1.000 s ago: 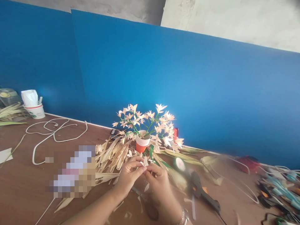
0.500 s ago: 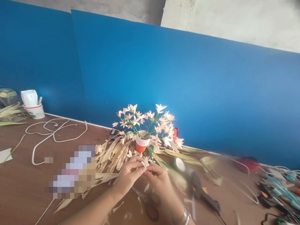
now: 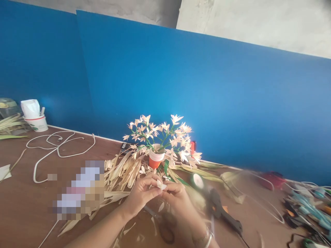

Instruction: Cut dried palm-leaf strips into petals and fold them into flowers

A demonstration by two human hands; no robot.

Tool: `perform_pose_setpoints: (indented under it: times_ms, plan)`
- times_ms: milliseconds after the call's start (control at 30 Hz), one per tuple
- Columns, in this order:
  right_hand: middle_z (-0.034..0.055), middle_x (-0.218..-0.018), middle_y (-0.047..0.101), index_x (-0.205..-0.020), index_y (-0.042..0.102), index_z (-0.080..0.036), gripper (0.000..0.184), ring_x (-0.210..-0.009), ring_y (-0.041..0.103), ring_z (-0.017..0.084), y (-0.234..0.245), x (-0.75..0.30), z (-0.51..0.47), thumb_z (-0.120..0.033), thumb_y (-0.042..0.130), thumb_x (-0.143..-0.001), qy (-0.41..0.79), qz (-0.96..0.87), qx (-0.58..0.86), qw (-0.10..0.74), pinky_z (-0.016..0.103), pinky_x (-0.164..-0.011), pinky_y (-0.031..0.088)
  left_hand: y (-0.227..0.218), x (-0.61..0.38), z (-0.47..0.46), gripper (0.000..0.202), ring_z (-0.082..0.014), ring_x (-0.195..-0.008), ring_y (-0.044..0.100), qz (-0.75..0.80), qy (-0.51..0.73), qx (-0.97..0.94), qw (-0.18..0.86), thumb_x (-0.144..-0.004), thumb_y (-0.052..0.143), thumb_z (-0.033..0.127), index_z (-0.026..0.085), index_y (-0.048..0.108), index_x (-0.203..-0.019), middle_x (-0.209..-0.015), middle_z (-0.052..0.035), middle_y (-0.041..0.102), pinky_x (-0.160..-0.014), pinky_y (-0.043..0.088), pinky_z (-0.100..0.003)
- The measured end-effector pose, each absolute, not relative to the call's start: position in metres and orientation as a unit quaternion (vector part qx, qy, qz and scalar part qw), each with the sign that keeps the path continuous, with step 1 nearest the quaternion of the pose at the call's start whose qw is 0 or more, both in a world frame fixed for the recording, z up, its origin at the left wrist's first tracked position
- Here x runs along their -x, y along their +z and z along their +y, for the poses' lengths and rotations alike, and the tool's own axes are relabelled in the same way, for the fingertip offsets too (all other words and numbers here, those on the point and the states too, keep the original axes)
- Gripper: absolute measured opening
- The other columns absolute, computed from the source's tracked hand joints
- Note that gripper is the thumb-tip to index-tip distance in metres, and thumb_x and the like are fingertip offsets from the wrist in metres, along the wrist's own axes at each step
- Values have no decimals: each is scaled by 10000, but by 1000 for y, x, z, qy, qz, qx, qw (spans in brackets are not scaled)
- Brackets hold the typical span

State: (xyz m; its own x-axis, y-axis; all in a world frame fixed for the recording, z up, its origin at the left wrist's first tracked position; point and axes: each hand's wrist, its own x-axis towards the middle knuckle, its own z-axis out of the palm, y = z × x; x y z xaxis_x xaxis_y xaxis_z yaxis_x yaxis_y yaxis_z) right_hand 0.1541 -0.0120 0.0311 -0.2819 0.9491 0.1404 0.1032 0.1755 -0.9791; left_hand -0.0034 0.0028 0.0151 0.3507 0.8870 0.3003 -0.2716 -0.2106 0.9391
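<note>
Between my two hands is a small pale husk flower [image 3: 161, 185], pinched at the fingertips. My left hand [image 3: 143, 190] is closed with thumb and forefinger on one side of it. My right hand [image 3: 176, 196] pinches it from the other side; part of the flower is hidden by the fingers. Just beyond stands a stack of orange-and-white paper cups [image 3: 156, 159] holding green stems with many pale flowers [image 3: 178, 137]. Loose petals and a pair of scissors [image 3: 165, 227] lie on the table beneath my hands.
Dried husk strips [image 3: 129, 172] spread left of the cups. A black glue gun [image 3: 223, 210] lies to the right. White cables [image 3: 62, 144] coil at the left, near a white cup [image 3: 37, 123]. Tools and wires [image 3: 307, 210] crowd the far right. A blue panel [image 3: 207, 96] rises behind.
The flower between my fingertips has turned, and its petals now look more bunched together. Both hands stay almost in place; the right wrist has shifted slightly.
</note>
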Motion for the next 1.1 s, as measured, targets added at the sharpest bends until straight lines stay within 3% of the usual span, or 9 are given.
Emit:
perform_pose_setpoints:
  times_ms: [467, 633, 833, 933, 1100]
  plan:
    - [-24, -632, 560, -633, 677, -181, 160, -619, 472, 114, 34, -154, -12, -146, 598, -768, 461, -663, 407, 426, 218, -575, 362, 19, 1, -1, 82, -168, -818, 553, 280, 556, -691, 367, -799, 611, 188, 196, 625, -718, -809, -29, 590, -786, 426, -324]
    - [1, -804, 621, -796, 685, -193, 120, -700, 518, 139, 36, -149, -14, -139, 583, -762, 432, -669, 434, 420, 233, -627, 401, 19, 0, -2, 143, -174, -792, 554, 325, 579, -670, 331, -810, 574, 198, 192, 567, -667, -772, -29, 588, -747, 435, -308]
    - [21, -797, 591, -875, 598, -177, 154, -742, 532, 164, 37, -151, -14, -299, 606, -782, 444, -592, 475, 476, 250, -659, 431, 7, -3, 5, 134, -186, -799, 584, 394, 578, -640, 317, -768, 603, 191, 191, 591, -635, -778, -34, 627, -744, 451, -301]
    - [-9, -723, 540, -784, 542, -177, 210, -677, 496, 137, 36, -150, -14, -367, 630, -764, 435, -574, 481, 500, 229, -610, 407, 1, -5, 7, 90, -201, -817, 608, 427, 573, -618, 327, -753, 617, 212, 188, 632, -667, -807, -50, 659, -763, 467, -317]
    - [-41, -543, 442, -604, 493, -168, 378, -507, 409, 104, 33, -145, -14, -493, 549, -788, 425, -571, 540, 449, 227, -474, 321, -4, -7, 7, 102, -212, -809, 618, 450, 560, -613, 330, -754, 614, 268, 186, 653, -708, -790, -54, 672, -760, 483, -332]
